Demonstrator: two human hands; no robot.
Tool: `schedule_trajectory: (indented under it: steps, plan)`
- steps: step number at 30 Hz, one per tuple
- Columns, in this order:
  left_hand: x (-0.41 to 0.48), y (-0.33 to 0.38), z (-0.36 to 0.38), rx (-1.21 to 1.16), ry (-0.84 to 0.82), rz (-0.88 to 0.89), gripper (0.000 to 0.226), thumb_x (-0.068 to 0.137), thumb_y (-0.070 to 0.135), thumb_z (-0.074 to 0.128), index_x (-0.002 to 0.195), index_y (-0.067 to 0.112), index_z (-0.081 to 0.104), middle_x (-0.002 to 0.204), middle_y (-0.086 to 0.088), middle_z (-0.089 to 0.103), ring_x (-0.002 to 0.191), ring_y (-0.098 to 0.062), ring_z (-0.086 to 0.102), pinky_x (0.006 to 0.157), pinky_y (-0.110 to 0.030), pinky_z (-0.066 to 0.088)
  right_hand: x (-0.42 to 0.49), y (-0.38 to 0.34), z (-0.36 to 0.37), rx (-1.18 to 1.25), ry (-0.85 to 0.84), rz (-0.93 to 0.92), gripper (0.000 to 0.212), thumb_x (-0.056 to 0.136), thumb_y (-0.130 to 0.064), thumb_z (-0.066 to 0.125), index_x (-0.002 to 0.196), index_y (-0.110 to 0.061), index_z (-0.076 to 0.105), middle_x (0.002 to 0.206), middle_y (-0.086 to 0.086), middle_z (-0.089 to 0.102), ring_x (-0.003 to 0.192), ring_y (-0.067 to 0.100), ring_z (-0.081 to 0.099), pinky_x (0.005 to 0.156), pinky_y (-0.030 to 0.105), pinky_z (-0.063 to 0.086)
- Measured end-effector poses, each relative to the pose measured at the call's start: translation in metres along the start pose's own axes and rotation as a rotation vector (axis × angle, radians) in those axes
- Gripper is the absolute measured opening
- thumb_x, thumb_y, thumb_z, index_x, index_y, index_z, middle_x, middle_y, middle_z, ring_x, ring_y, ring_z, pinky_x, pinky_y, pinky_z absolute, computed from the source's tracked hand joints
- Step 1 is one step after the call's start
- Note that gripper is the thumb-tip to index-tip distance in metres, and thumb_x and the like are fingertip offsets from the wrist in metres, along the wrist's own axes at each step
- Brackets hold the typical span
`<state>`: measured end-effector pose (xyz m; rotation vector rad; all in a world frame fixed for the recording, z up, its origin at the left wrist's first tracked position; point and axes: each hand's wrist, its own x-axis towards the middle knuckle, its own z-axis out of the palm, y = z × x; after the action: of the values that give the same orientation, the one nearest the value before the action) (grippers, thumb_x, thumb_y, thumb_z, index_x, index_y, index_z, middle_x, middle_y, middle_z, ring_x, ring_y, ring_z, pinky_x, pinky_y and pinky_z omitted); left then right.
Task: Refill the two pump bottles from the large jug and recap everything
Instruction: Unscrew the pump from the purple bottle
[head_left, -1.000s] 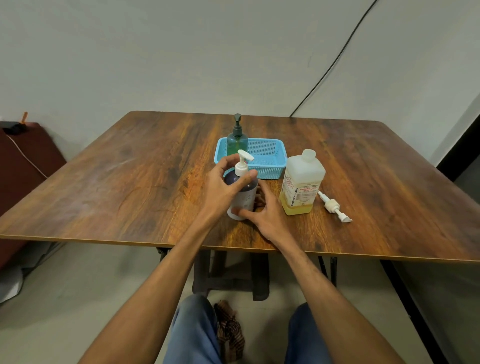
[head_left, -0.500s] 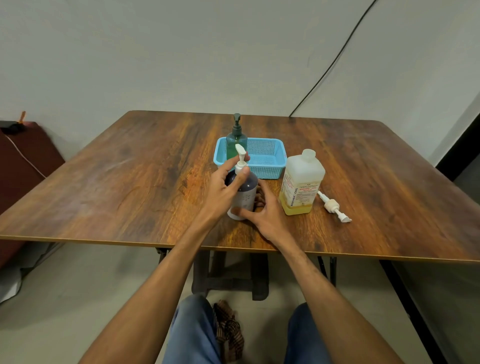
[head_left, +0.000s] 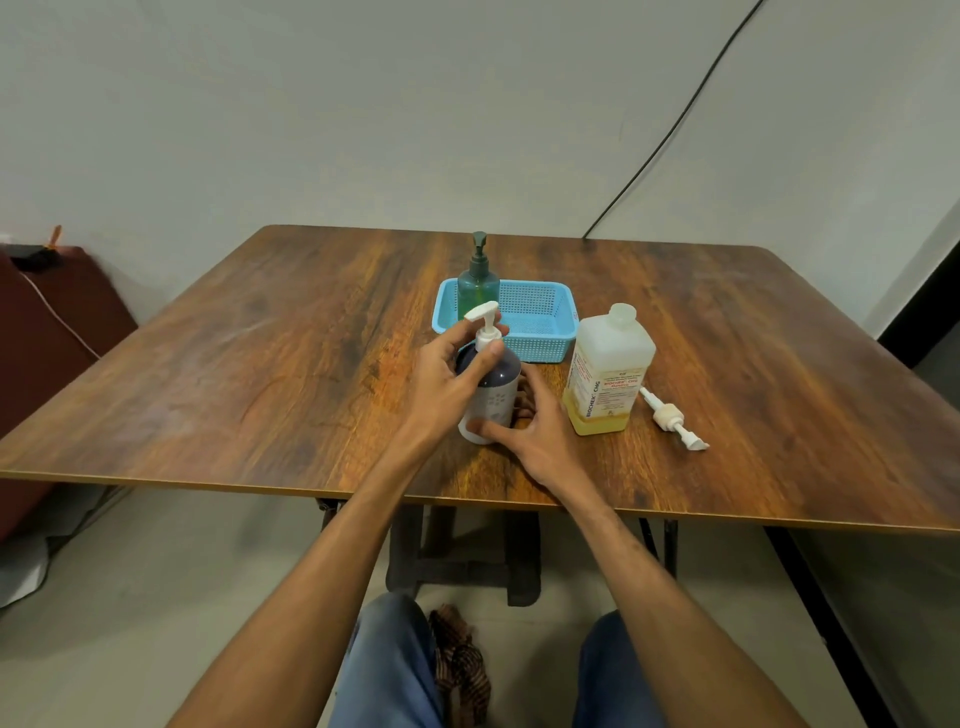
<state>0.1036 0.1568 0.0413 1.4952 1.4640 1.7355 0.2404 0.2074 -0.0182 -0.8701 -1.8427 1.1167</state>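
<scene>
A dark purple pump bottle (head_left: 497, 387) with a white pump head (head_left: 483, 318) stands near the table's front middle. My left hand (head_left: 447, 384) pinches the pump's collar with thumb and fingers. My right hand (head_left: 540, 436) grips the bottle's base, thumb across its front. The large translucent jug (head_left: 608, 371), capped, with yellow liquid low inside, stands just to the right. A green pump bottle (head_left: 478, 283) stands in the blue basket (head_left: 545, 325) behind.
A loose white pump (head_left: 672, 420) lies on the table right of the jug. The wooden table (head_left: 260, 374) ends just in front of my hands. A dark red seat (head_left: 47, 332) stands at the left; a black cable (head_left: 670, 124) runs down the wall.
The white pump head has turned: its nozzle pointed right, then away, and now points left. My left fingers shifted around the collar. The right hand and bottle stayed put.
</scene>
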Motion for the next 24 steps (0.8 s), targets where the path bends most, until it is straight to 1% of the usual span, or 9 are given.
schedule_trajectory:
  steps: [2, 5, 6, 10, 13, 15, 17, 20, 24]
  plan:
    - [0.0, 0.0, -0.002, 0.018, 0.038, 0.023, 0.034, 0.097, 0.011, 0.066, 0.13, 0.002, 0.064, 0.123, -0.007, 0.072, 0.116, -0.014, 0.068, 0.096, -0.031, 0.058, 0.0, 0.0, 0.0, -0.001, 0.0, -0.004, 0.085, 0.074, -0.028, 0.088, 0.144, -0.038, 0.04, 0.13, -0.023, 0.055, 0.117, -0.008, 0.054, 0.091, 0.018, 0.051]
    - [0.003, 0.006, -0.001, 0.047, 0.143, 0.029, 0.028, 0.09, 0.012, 0.076, 0.117, 0.006, 0.072, 0.115, -0.003, 0.074, 0.109, -0.012, 0.069, 0.092, -0.027, 0.059, -0.001, -0.002, 0.0, 0.01, -0.001, 0.004, 0.086, 0.075, -0.026, 0.088, 0.145, -0.037, 0.039, 0.128, -0.028, 0.054, 0.115, -0.016, 0.052, 0.088, 0.01, 0.049]
    - [0.005, 0.008, 0.0, 0.027, 0.173, 0.035, 0.026, 0.088, 0.013, 0.078, 0.113, 0.008, 0.073, 0.112, -0.002, 0.074, 0.108, -0.013, 0.07, 0.089, -0.026, 0.059, -0.001, -0.002, 0.0, 0.009, 0.0, 0.007, 0.086, 0.075, -0.026, 0.088, 0.145, -0.035, 0.04, 0.129, -0.026, 0.054, 0.115, -0.015, 0.052, 0.089, 0.011, 0.049]
    - [0.013, 0.018, 0.001, -0.07, 0.258, 0.077, 0.027, 0.081, 0.014, 0.085, 0.104, 0.011, 0.074, 0.105, -0.004, 0.076, 0.101, -0.019, 0.073, 0.084, -0.032, 0.062, 0.0, 0.0, 0.001, -0.005, 0.01, -0.01, 0.089, 0.072, -0.032, 0.09, 0.146, -0.03, 0.041, 0.14, -0.012, 0.056, 0.124, 0.0, 0.054, 0.098, 0.024, 0.051]
    - [0.02, 0.027, -0.003, -0.08, 0.276, 0.109, 0.026, 0.08, 0.015, 0.086, 0.103, 0.014, 0.073, 0.102, -0.002, 0.077, 0.097, -0.018, 0.074, 0.084, -0.038, 0.062, 0.001, 0.001, 0.001, -0.012, 0.002, -0.005, 0.09, 0.073, -0.033, 0.089, 0.148, -0.031, 0.039, 0.142, -0.012, 0.055, 0.124, 0.001, 0.054, 0.098, 0.025, 0.051]
    - [0.023, 0.033, -0.007, -0.104, 0.309, 0.119, 0.026, 0.079, 0.016, 0.087, 0.102, 0.015, 0.074, 0.097, 0.0, 0.077, 0.092, -0.016, 0.073, 0.083, -0.037, 0.061, 0.0, 0.001, 0.0, -0.015, 0.0, -0.007, 0.09, 0.073, -0.034, 0.089, 0.148, -0.032, 0.039, 0.141, -0.012, 0.056, 0.123, 0.002, 0.055, 0.097, 0.025, 0.052]
    - [0.024, 0.038, -0.012, -0.131, 0.344, 0.133, 0.028, 0.079, 0.02, 0.087, 0.103, 0.014, 0.074, 0.096, -0.002, 0.076, 0.088, -0.021, 0.072, 0.078, -0.038, 0.06, 0.0, 0.001, 0.0, -0.019, -0.003, -0.002, 0.088, 0.074, -0.033, 0.089, 0.147, -0.033, 0.04, 0.139, -0.014, 0.056, 0.122, 0.0, 0.055, 0.096, 0.024, 0.052]
    - [0.024, 0.046, -0.021, -0.17, 0.411, 0.163, 0.032, 0.081, 0.017, 0.085, 0.107, 0.006, 0.072, 0.097, -0.009, 0.074, 0.077, -0.016, 0.065, 0.068, -0.03, 0.057, -0.001, 0.0, 0.0, -0.019, -0.006, 0.001, 0.086, 0.074, -0.032, 0.089, 0.145, -0.033, 0.041, 0.136, -0.015, 0.057, 0.119, -0.003, 0.055, 0.094, 0.021, 0.051]
    - [0.017, 0.043, -0.033, -0.173, 0.505, 0.172, 0.031, 0.083, 0.015, 0.084, 0.11, 0.008, 0.071, 0.099, -0.005, 0.074, 0.088, -0.019, 0.068, 0.079, -0.038, 0.059, -0.001, -0.001, -0.001, -0.005, -0.015, 0.001, 0.084, 0.074, -0.031, 0.089, 0.145, -0.032, 0.042, 0.136, -0.015, 0.057, 0.12, 0.0, 0.056, 0.094, 0.022, 0.052]
